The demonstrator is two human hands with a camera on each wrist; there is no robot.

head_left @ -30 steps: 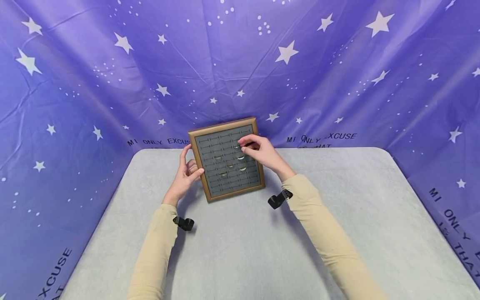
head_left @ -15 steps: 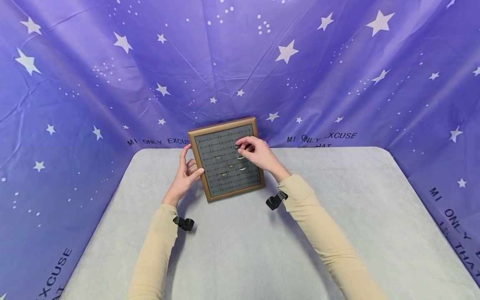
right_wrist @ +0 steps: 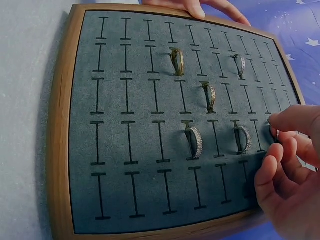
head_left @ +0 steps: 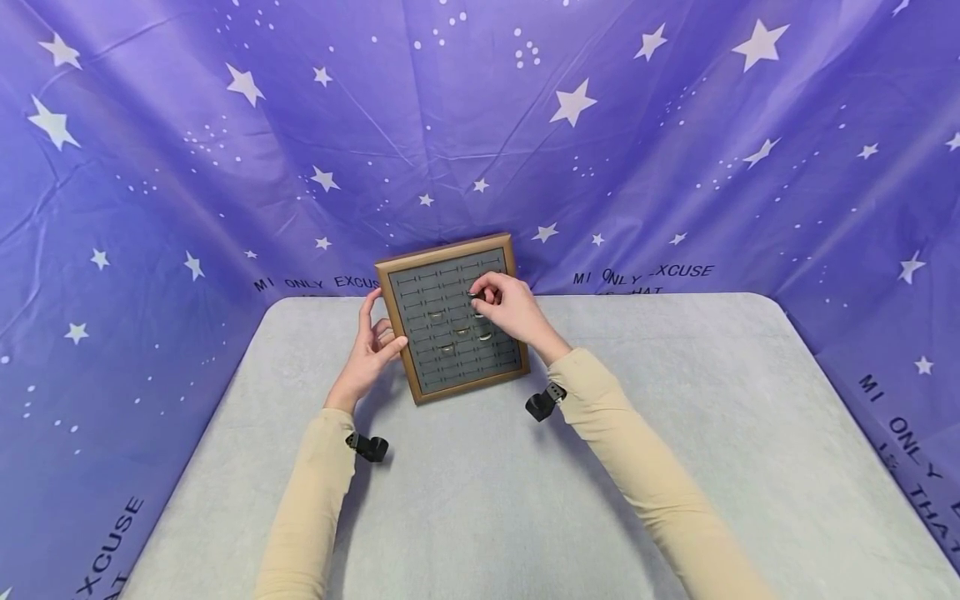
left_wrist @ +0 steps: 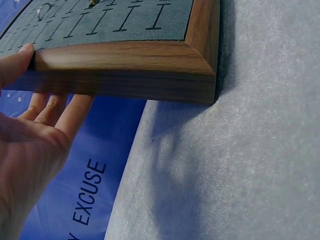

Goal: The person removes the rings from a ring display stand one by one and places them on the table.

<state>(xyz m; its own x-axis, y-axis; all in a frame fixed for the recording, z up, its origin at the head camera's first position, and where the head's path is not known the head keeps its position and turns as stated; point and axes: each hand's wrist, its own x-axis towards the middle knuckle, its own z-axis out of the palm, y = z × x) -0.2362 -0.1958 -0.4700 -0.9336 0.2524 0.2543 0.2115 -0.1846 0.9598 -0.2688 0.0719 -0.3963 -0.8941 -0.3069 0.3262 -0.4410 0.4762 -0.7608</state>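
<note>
A wood-framed ring display board (head_left: 450, 367) with a slotted grey pad leans up near the back of the table. My left hand (head_left: 367, 350) grips its left edge, thumb on the front of the frame and fingers behind. With thumb and forefinger, my right hand (head_left: 513, 312) pinches a ring (right_wrist: 274, 132) at the pad's upper right; the fingers partly cover it. Several other rings sit in the slots: in the right wrist view, a gold ring (right_wrist: 177, 62), another gold-toned ring (right_wrist: 210, 97) and silver rings with stones, such as one silver ring (right_wrist: 196, 143).
The board stands on a pale grey table (head_left: 465, 500). Behind and at the sides hangs a purple cloth (head_left: 420, 108) with white stars and lettering. Each wrist wears a black camera strap, such as the right wrist camera (head_left: 542, 405).
My right hand has shifted slightly left, and its fingertips have closed round the ring at the upper right. The left hand and the board have stayed still.
</note>
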